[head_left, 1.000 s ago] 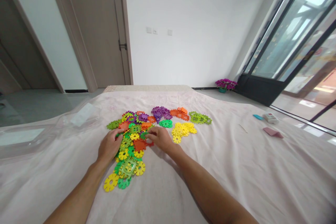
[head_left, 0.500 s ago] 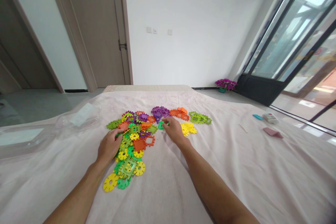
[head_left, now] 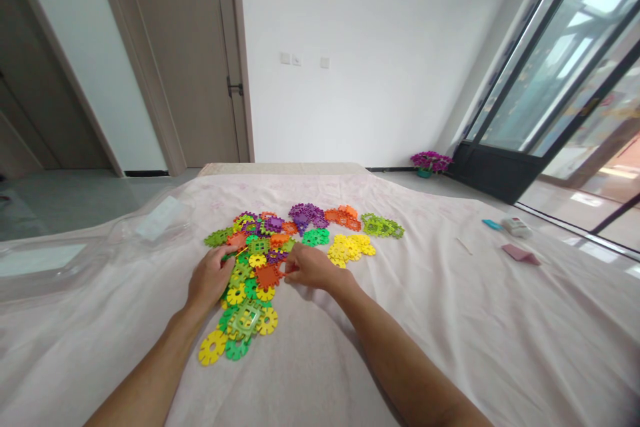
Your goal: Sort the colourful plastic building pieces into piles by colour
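A mixed pile of snap-together plastic pieces (head_left: 249, 289), notched discs and toothed squares in several colours, lies on the cloth. At its left side my left hand (head_left: 211, 275) rests with curled fingers; a yellow plastic piece (head_left: 242, 250), seen edge-on, shows at the fingertips. My right hand (head_left: 311, 267) pinches an orange square frame (head_left: 281, 268) at the pile's right side, mostly hidden by the fingers. Beside it lies a solid orange square (head_left: 268, 275). Sorted groups sit beyond the right hand: green discs (head_left: 316, 237), yellow discs (head_left: 350, 248) and purple pieces (head_left: 308, 215).
Orange pieces (head_left: 343, 216) and light green squares (head_left: 383, 225) form groups farther right. Clear plastic packaging (head_left: 85, 260) lies on the left of the cloth (head_left: 430, 320). A pink folded item (head_left: 520, 253), a white object (head_left: 516, 227) and a blue one (head_left: 492, 224) lie at right.
My right hand has moved from the green discs back toward me to the pile's right side and closed on the orange frame. Green discs now lie in view. My left hand has barely moved.
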`<state>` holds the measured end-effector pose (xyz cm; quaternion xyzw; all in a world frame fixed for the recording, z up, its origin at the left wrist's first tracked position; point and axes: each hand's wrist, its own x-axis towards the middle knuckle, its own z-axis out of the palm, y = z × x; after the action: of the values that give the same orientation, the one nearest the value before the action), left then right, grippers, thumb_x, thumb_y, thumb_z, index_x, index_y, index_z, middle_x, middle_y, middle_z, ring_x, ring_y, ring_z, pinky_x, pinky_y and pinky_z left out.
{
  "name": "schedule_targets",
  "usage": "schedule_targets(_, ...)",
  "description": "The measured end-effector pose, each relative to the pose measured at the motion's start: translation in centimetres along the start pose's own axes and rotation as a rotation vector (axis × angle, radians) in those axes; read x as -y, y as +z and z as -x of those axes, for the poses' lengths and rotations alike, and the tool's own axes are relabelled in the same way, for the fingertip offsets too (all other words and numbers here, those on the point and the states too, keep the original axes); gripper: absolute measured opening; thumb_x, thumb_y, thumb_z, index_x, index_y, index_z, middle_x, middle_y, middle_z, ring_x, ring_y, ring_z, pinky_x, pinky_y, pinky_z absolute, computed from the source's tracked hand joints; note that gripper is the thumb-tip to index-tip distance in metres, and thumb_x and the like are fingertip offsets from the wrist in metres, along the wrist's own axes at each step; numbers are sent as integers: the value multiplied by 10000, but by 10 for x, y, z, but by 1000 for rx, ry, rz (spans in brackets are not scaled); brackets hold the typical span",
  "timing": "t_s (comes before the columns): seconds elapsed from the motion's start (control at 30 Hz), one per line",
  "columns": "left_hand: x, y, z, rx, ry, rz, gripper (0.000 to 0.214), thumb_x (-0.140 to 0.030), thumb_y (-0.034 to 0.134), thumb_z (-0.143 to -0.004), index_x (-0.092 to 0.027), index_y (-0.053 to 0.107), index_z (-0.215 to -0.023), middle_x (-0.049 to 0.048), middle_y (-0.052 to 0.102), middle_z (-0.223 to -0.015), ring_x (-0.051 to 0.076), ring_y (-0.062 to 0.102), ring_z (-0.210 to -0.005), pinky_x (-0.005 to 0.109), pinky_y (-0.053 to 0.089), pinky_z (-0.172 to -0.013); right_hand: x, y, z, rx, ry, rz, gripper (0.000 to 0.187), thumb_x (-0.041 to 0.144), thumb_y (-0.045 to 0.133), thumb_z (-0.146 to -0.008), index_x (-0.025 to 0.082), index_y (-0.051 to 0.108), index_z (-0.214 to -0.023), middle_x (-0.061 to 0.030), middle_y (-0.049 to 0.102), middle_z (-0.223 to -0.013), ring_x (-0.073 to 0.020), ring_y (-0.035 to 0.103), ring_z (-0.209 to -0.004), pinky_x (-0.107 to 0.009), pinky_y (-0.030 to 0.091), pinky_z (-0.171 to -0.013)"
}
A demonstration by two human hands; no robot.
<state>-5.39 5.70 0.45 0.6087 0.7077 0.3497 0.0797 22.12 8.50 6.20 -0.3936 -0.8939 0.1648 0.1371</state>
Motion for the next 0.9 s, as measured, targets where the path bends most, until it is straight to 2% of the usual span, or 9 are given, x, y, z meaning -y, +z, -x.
schedule_targets(0.17, -2, -1, 0, 7, -6, -10, 389, -337, 453, -903, -231, 699, -1185, 67, 667, -1282, 246, 616, -1195, 375, 461, -1047, 6, -6, 2, 25, 5, 55, 105, 180, 655, -736, 180, 737, -802, -37, 693, -860, -138, 552, -684, -237, 295, -549)
schedule_targets(0.3, -3, -2, 0, 17, -12, -7, 398, -334, 446, -902, -226, 697, -1192, 68, 659, -1296, 247, 609, -1207, 377, 459, -1049, 5, -12, 0, 12, 24, -75, 109, 183, 640, -734, 178, 726, -801, -4, 684, -764, -120, 544, -644, -217, 302, -549)
schedule_targets(0.4, -3, -2, 0, 23, -13, -1, 399, -346, 447, -905, -227, 699, -1191, 68, 653, -1307, 245, 601, -1220, 374, 454, -1054, 1, -16, -2, -68, 23, -208, 87, 173, 600, -771, 163, 685, -752, 23, 645, -696, -97, 527, -618, -203, 307, -560)
schedule_targets(0.53, -1, -1, 0, 20, -8, -7, 400, -357, 453, -902, -232, 702, -1190, 72, 652, -1307, 254, 603, -1218, 385, 458, -1049, -7, -20, -6, -177, 80, -338, 186, 184, 520, -831, 162, 597, -663, 37, 584, -618, -87, 513, -569, -198, 298, -540)
schedule_targets(0.73, 3, 1, -1, 17, 4, -9, 388, -351, 448, -909, -240, 694, -1188, 72, 652, -1296, 251, 600, -1215, 382, 459, -1044, -23, -26, -4, -311, 214, -241, 238, 196, 514, -802, 177, 514, -565, 39, 527, -532, -87, 480, -522, -208, 254, -505)
schedule_targets(0.9, 1, -1, 0, 12, 6, -18, 386, -356, 442, -912, -250, 698, -1182, 67, 651, -1298, 242, 608, -1213, 366, 465, -1035, -49, -29, -2, -382, 355, -390, 233, 258, 485, -800, 186, 526, -582, 30, 551, -495, -100, 534, -466, -192, 318, -472)
